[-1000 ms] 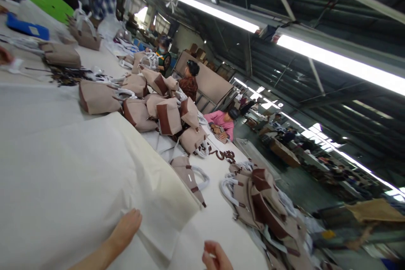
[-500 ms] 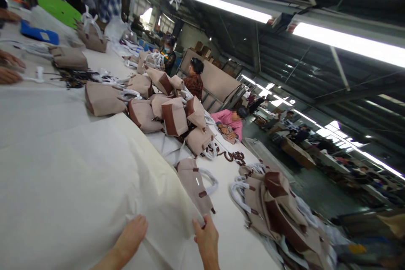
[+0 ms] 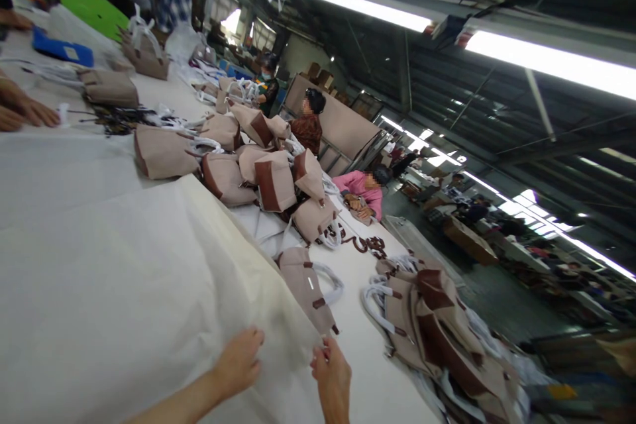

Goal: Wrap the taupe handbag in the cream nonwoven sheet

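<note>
Paper sheet (image 3: 124, 278): large, off-white, matte, lightly creased; spread flat over the table surface, filling the view from 7 to 10 o'clock, its far corner pointing toward 5 o'clock. Handbag (image 3: 305, 286): beige-pink fabric with dark brown trim tabs and a white wrapped handle; lying on its side at the sheet's 3 o'clock edge, touching it, handle looped toward 3 o'clock.

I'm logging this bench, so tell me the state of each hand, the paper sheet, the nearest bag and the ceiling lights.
left hand: flat on the paper, open
right hand: pinching the sheet's corner
paper sheet: spread out, creased
nearest bag: lying flat, white-wrapped handle
bag pile: heaped at the table edge
ceiling lights: on
</note>
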Available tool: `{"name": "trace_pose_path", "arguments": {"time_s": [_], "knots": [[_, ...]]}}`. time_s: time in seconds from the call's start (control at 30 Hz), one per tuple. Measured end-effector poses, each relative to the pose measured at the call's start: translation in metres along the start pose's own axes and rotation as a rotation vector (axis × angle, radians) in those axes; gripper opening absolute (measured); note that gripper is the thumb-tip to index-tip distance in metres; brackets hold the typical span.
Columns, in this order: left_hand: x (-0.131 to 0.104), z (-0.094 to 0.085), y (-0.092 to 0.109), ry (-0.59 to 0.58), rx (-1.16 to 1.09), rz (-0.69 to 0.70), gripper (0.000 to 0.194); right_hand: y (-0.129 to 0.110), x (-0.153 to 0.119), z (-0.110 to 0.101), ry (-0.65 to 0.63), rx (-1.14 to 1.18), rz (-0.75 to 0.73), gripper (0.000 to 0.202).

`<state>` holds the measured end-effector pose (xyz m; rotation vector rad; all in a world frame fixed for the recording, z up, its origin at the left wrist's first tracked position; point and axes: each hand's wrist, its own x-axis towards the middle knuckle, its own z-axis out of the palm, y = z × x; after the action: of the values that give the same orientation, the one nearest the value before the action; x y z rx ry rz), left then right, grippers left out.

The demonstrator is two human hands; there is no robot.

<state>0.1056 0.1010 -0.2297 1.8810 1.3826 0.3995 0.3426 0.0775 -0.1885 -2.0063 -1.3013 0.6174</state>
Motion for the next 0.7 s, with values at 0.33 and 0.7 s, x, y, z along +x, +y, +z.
{"name": "trace_pose_path", "arguments": {"time_s": [0.33, 0.7], "knots": [[0.041, 0.002, 0.087, -0.184, -0.835, -0.211, 0.044, -0.016, -0.017, -0.011, -0.109, 0.193, -0.017, 0.045], [0.040, 0.005, 0.068, 0.056, -0.512, -0.151, 0.021, -0.029, -0.031, 0.008, -0.209, 0.383, -0.112, 0.086]]}}
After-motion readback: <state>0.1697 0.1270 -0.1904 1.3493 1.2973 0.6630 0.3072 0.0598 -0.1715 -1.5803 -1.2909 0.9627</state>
